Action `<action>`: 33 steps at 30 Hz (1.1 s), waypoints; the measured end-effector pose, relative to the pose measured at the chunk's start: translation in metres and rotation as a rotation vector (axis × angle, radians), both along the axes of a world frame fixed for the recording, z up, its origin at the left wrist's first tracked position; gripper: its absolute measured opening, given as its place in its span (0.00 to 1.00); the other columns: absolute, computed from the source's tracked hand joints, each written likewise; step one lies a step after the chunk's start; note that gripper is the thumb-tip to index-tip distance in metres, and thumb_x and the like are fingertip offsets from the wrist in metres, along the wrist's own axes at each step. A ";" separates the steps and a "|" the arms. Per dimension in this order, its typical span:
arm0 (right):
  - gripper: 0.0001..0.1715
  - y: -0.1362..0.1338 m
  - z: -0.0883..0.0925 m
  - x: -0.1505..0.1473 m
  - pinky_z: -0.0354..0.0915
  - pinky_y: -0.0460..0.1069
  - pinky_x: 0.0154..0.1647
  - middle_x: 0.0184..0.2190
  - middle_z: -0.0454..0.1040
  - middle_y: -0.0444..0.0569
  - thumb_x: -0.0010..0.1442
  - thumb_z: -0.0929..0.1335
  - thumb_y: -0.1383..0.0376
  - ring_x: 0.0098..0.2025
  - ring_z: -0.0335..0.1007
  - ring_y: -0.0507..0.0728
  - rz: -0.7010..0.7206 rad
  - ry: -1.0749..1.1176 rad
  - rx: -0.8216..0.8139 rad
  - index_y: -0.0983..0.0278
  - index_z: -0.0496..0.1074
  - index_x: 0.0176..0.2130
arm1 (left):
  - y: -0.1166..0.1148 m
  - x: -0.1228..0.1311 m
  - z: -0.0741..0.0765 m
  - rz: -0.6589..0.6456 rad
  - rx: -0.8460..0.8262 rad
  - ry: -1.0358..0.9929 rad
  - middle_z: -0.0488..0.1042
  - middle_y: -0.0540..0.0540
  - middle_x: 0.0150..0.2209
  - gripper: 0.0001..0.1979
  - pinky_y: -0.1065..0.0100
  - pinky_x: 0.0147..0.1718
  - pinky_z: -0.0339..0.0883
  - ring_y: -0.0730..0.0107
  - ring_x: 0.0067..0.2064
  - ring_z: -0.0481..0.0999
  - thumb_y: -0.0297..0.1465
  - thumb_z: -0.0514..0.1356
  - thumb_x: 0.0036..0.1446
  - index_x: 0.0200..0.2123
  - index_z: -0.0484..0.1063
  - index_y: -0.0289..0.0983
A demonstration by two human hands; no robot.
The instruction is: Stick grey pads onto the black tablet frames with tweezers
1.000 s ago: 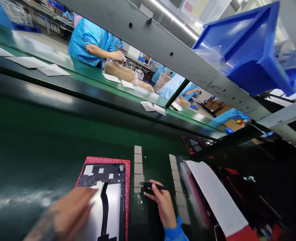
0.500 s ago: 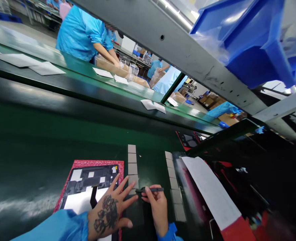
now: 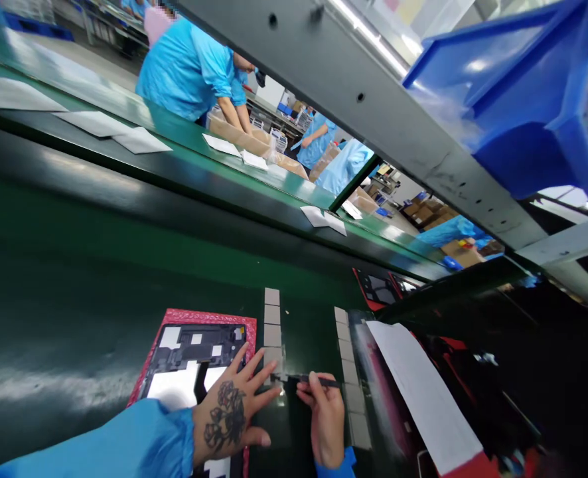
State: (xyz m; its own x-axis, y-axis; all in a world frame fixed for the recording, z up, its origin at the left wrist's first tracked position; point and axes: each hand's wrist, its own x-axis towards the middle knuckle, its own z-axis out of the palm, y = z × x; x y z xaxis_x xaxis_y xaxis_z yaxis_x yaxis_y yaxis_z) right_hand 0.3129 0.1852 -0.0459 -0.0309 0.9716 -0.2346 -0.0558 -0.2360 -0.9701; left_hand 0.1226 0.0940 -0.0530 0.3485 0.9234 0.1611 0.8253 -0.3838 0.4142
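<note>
My left hand (image 3: 237, 405), tattooed on its back, lies with fingers spread over the right part of a dark device panel (image 3: 184, 348) on pink bubble wrap (image 3: 149, 362). Its fingertips reach the lower end of a strip of grey squares (image 3: 273, 315). Between thumb and fingers of my right hand (image 3: 325, 415) is a thin black tool (image 3: 318, 381), its tip pointing left toward that strip. Something small and clear seems to be at the tip, too faint to make out. A second strip of grey squares (image 3: 346, 350) runs just right of my right hand.
A white sheet (image 3: 423, 392) lies over red material at the right. White papers (image 3: 142, 141) rest along the ledge beyond the green surface. A grey beam (image 3: 403, 119) and blue bin (image 3: 533, 99) hang overhead. People in blue work behind.
The view has shifted, so the surroundings sit further right. The tool's tip has moved right, a little away from the left strip and my left fingertips. My left hand stays spread.
</note>
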 end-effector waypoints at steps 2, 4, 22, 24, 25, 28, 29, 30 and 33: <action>0.35 0.005 0.007 -0.003 0.71 0.45 0.25 0.24 0.75 0.44 0.30 0.81 0.49 0.26 0.74 0.54 -0.045 0.033 -0.021 0.65 0.69 0.31 | -0.004 0.008 -0.001 0.021 0.079 0.030 0.57 0.36 0.63 0.35 0.35 0.55 0.51 0.37 0.64 0.53 0.54 0.57 0.54 0.60 0.59 0.43; 0.36 0.008 0.015 -0.015 0.71 0.44 0.24 0.23 0.76 0.44 0.28 0.81 0.49 0.26 0.74 0.54 -0.038 0.046 -0.028 0.65 0.68 0.31 | -0.013 0.018 -0.007 0.042 0.212 0.062 0.61 0.35 0.61 0.34 0.46 0.52 0.60 0.44 0.60 0.61 0.51 0.60 0.53 0.58 0.60 0.41; 0.35 -0.027 0.005 -0.127 0.72 0.47 0.24 0.20 0.73 0.43 0.33 0.78 0.43 0.25 0.75 0.57 0.273 -0.047 -0.007 0.64 0.67 0.29 | -0.062 -0.040 -0.022 0.430 0.375 0.142 0.72 0.44 0.37 0.06 0.63 0.39 0.61 0.64 0.39 0.69 0.23 0.54 0.57 0.36 0.70 0.36; 0.34 -0.027 0.002 -0.127 0.72 0.46 0.24 0.21 0.74 0.44 0.35 0.78 0.44 0.26 0.75 0.58 0.277 -0.055 -0.001 0.64 0.67 0.30 | -0.066 -0.040 -0.014 0.394 0.238 0.156 0.72 0.44 0.39 0.07 0.62 0.42 0.61 0.63 0.40 0.69 0.24 0.55 0.57 0.37 0.70 0.36; 0.34 -0.027 0.001 -0.127 0.72 0.46 0.24 0.21 0.74 0.44 0.35 0.78 0.44 0.26 0.75 0.58 0.280 -0.059 0.004 0.64 0.67 0.30 | -0.068 -0.041 -0.010 0.382 0.197 0.162 0.72 0.44 0.40 0.07 0.62 0.43 0.61 0.62 0.41 0.69 0.24 0.55 0.57 0.38 0.70 0.36; 0.32 -0.027 -0.002 -0.126 0.72 0.47 0.25 0.22 0.74 0.45 0.37 0.78 0.46 0.26 0.75 0.58 0.302 -0.069 0.021 0.64 0.67 0.30 | -0.070 -0.043 -0.003 0.365 0.147 0.162 0.72 0.43 0.41 0.08 0.61 0.44 0.60 0.61 0.42 0.68 0.24 0.54 0.58 0.39 0.70 0.36; 0.31 -0.027 -0.002 -0.125 0.72 0.47 0.25 0.22 0.74 0.45 0.38 0.78 0.47 0.26 0.75 0.58 0.309 -0.071 0.026 0.64 0.67 0.30 | -0.070 -0.043 -0.001 0.360 0.139 0.158 0.72 0.43 0.42 0.08 0.61 0.44 0.60 0.61 0.43 0.68 0.24 0.54 0.58 0.40 0.70 0.36; 0.31 -0.027 -0.003 -0.125 0.72 0.47 0.25 0.22 0.74 0.45 0.39 0.78 0.47 0.26 0.75 0.58 0.313 -0.073 0.030 0.65 0.68 0.31 | -0.070 -0.043 0.000 0.358 0.133 0.157 0.72 0.43 0.42 0.08 0.61 0.44 0.60 0.62 0.43 0.68 0.24 0.53 0.59 0.40 0.70 0.36; 0.30 -0.026 -0.005 -0.123 0.72 0.47 0.26 0.22 0.74 0.45 0.40 0.78 0.48 0.26 0.75 0.58 0.321 -0.075 0.033 0.65 0.68 0.31 | -0.070 -0.043 0.002 0.365 0.130 0.166 0.72 0.43 0.41 0.08 0.62 0.44 0.61 0.62 0.41 0.68 0.24 0.53 0.58 0.39 0.70 0.36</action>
State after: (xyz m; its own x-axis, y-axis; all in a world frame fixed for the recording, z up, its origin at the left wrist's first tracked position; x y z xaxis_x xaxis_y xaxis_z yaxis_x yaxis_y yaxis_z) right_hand 0.1897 0.1590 -0.0511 -0.3204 0.9223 -0.2162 0.0877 -0.1984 -0.9762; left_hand 0.0800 0.0243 -0.0512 0.0333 0.9666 0.2541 0.9683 -0.0941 0.2313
